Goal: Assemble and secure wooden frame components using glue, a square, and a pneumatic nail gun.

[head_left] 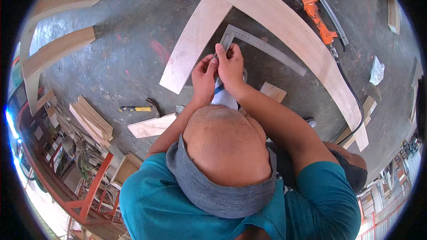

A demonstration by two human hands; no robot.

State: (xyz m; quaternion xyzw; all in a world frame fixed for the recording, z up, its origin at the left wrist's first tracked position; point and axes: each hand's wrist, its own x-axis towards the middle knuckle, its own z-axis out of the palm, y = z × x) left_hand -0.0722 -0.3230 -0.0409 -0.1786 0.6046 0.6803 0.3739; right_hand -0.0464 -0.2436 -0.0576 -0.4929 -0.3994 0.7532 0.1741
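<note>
A metal carpenter's square (262,46) is held in front of me, its ruled blade pointing off to the right. My right hand (230,66) is closed around the square's short stock. My left hand (205,78) pinches close beside it, near the stock's lower end; whatever lies between its fingertips is too small to make out. Beyond the hands, two pale boards meet in a corner: a shorter board (189,46) on the left and a long board (289,22) running to the right. The square sits inside that corner, apart from the long board.
An orange nail gun (316,17) with a black hose (349,78) lies beyond the long board. To the left rest a hammer (140,108), a wood offcut (151,126) and stacked strips (91,120). Assembled wooden frames (60,51) stand at far left. A crumpled plastic bag (376,71) lies right.
</note>
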